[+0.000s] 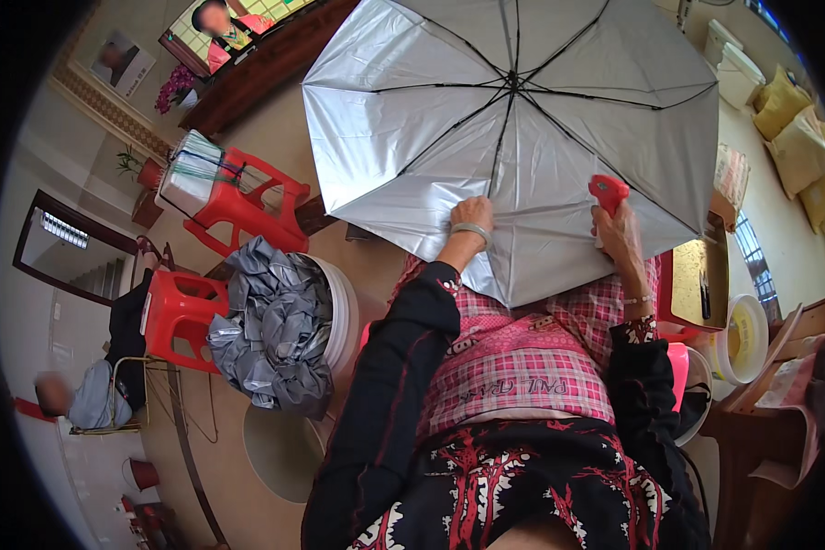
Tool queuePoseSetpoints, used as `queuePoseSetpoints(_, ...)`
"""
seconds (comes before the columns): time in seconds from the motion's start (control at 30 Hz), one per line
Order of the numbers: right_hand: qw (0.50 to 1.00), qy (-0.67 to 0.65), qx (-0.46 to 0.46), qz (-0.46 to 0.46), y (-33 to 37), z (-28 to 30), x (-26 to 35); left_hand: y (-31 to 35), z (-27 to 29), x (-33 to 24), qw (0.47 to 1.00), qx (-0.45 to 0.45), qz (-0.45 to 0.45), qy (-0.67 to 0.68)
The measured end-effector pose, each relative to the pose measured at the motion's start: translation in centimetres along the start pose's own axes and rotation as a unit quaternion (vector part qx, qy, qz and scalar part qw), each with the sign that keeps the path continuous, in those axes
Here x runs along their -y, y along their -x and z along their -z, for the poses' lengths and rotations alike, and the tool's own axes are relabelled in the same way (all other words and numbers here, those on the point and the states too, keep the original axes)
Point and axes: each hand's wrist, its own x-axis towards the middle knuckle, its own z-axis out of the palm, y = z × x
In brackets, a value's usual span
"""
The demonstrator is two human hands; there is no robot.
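Observation:
An opened umbrella (541, 128) with a silver inner lining and dark ribs spreads in front of me, its inside facing me and its near edge over my lap. My left hand (473, 220) is closed on the lining beside a rib near that edge, and the cloth creases around the fingers. In my right hand (621, 240) is a spray bottle with a red trigger head (609, 191), held over the right part of the lining. My fingers hide most of the bottle's body. A pink checked apron (522, 367) covers my lap.
To the left, a white bucket (341, 307) overflows with crumpled silver-grey cloth (280, 321). Red plastic stools (188, 316) stand beyond it. A tray with tools (697, 284) and a yellowish bucket (747, 339) are at the right. Farther left, a person (101, 394) sits.

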Motion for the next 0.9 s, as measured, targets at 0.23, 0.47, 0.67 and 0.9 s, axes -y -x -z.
queuePoseSetpoints(0.23,0.963,-0.256,0.042,-0.077,-0.1,-2.0,-1.8,-0.3,-1.4,-1.1,0.995,-0.029,0.067,0.062)
queuePoseSetpoints(0.47,0.937,-0.328,0.074,-0.096,0.1,-2.0,-1.7,0.7,-3.3,-5.5,0.985,-0.048,0.095,0.135)
queuePoseSetpoints(0.67,0.935,-0.327,0.081,-0.109,0.6,-2.0,-1.0,1.0,-3.9,-3.5,0.989,-0.126,0.058,0.044)
queuePoseSetpoints(0.9,0.943,-0.309,0.093,-0.086,0.5,-2.8,-1.6,0.5,-4.2,-3.1,0.991,-0.100,0.057,0.061)
